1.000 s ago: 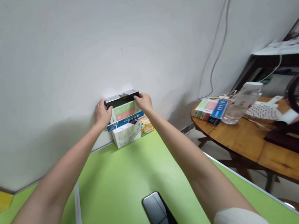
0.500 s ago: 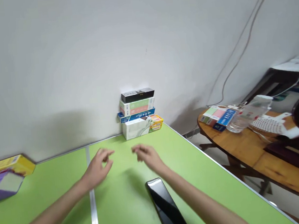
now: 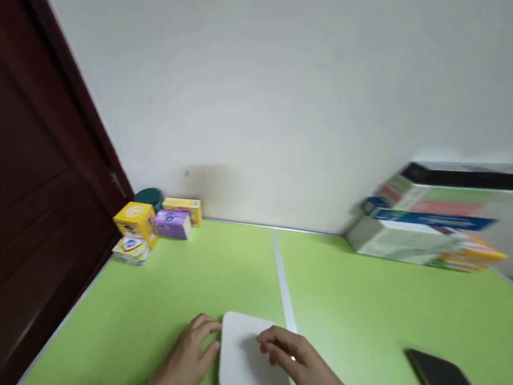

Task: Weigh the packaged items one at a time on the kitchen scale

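Observation:
A white kitchen scale lies on the green table, its dark display partly cut off at the bottom of the view. My left hand is at the scale's left edge, fingers stretched toward it and thumb apart; the fingertips are at or very near the rim. Over the right part of the scale's flat top hovers my right hand, its fingers loosely bent and nothing visible in them. A black phone-like slab lies further right, partly out of view.
Stacked boxes, blurred, stand at the right against the wall. At the far left corner are a yellow box, a purple pack and a green-lidded container. A dark red door borders the left side.
The view has swung left, bringing the door and corner boxes in and the wooden side table out. Both hands have moved from above the bare table to the scale.

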Tool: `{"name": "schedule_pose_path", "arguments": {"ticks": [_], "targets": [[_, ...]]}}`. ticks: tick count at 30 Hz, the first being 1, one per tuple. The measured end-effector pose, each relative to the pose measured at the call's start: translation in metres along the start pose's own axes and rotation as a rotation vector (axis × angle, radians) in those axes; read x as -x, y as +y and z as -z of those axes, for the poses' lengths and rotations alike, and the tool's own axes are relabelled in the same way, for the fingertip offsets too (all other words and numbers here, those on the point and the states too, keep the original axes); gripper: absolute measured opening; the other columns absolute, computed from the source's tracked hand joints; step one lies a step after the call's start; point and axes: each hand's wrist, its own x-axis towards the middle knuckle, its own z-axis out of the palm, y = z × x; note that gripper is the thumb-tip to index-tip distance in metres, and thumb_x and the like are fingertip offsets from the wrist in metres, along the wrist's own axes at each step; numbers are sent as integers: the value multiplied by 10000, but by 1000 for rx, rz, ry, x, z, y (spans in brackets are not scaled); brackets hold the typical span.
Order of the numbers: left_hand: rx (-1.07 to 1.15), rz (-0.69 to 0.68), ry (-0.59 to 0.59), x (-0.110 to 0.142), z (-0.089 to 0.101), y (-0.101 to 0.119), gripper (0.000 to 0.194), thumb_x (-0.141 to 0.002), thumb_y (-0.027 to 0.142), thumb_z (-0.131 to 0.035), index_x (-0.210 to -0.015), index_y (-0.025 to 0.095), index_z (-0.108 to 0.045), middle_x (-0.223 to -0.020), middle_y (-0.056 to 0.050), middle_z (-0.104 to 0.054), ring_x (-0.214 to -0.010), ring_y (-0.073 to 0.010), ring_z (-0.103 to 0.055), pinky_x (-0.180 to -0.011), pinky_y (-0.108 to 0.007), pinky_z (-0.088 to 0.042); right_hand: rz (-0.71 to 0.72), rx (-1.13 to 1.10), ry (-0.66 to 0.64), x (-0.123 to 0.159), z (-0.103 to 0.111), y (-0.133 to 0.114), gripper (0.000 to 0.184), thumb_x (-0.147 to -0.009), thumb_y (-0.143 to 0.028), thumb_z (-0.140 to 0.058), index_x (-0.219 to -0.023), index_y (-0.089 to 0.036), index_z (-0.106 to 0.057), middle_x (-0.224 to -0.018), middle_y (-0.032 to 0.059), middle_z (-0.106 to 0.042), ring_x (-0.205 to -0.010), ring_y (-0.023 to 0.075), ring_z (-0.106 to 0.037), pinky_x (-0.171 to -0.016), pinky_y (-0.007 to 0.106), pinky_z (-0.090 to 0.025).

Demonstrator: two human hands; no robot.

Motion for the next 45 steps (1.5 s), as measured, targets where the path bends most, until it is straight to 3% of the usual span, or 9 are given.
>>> {"name": "schedule_pose_path", "arguments": {"ticks": [4,10,13,18,24,30,38,41,45], "targets": [[-28,-22,148,1,28,-30,281,-838,207,-512,-1080,234,-651,-1129,-91,-639,-1093,-223,-594,-991,-398,-465,7,25,-132,-55,-30,-22,308,-849,-472,-547,-860,-200,-691,-791,58,-671,-738,208,-605,-707,356,-471],[9,46,762,-44,94,-96,494,-771,163,-529,-1264,180,-500,-1350,-163,-475,-1318,-277,-429,-1112,-467,-329,-48,-214,-206,-146,-94,-37,298,-681,-411,-722,-847,-167,-685,-744,42,-692,-687,187,-626,-699,355,-476],[10,137,912,-70,138,-128,614,-775,146,-514,-1367,163,-350,-1442,-188,-322,-1409,-285,-272,-1151,-482,-237,-69,-345,-135,-193,-138,-46,377,-599,-371,-751,-905,-161,-683,-837,84,-726,-781,228,-668,-779,402,-492],[30,262,987,-97,185,-162,731,-690,88,-535,-1388,84,-319,-1464,-251,-292,-1421,-351,-232,-1148,-522,-222,-43,-407,-4,-262,-212,-57,515,-603,-293,-667,-1102,-172,-624,-1215,128,-648,-1176,289,-567,-1007,428,-418],[89,303,912,-98,200,-168,653,-679,33,-442,-1315,184,-455,-1299,-120,-585,-1259,-275,-510,-1080,-455,-376,-42,-422,21,-289,-256,-66,892,-519,-140,-609,-1391,-173,-422,-1507,64,-390,-1419,314,-267,-1145,417,-271],[148,239,820,-58,156,-129,689,-700,45,-437,-1378,163,-401,-1414,-119,-508,-1335,-241,-441,-1117,-405,-328,22,-431,10,-233,-225,-67,983,-552,-161,-563,-1486,-208,-260,-1573,10,-257,-1466,251,-168,-1195,417,-111],[344,101,299,45,18,-50,660,-854,155,-445,-1485,192,-256,-1550,-93,-318,-1434,-227,-263,-1160,-392,-260,-8,-350,129,-30,-112,-48,772,-767,-313,-619,-1466,-374,-296,-1580,-64,-224,-1461,229,-199,-1191,436,-152],[361,64,189,69,-31,-34,680,-884,195,-436,-1513,205,-178,-1573,-83,-262,-1443,-244,-232,-1156,-394,-273,-28,-307,275,32,-103,-22,743,-818,-421,-612,-1477,-363,-273,-1584,-36,-226,-1460,246,-200,-1190,437,-164],[327,79,108,76,-74,-33,668,-893,174,-377,-1517,181,-136,-1554,-115,-302,-1405,-239,-332,-1103,-364,-371,-59,-273,417,65,-103,21,770,-845,-471,-563,-1505,-311,-200,-1591,25,-212,-1461,255,-192,-1172,445,-218]]}}
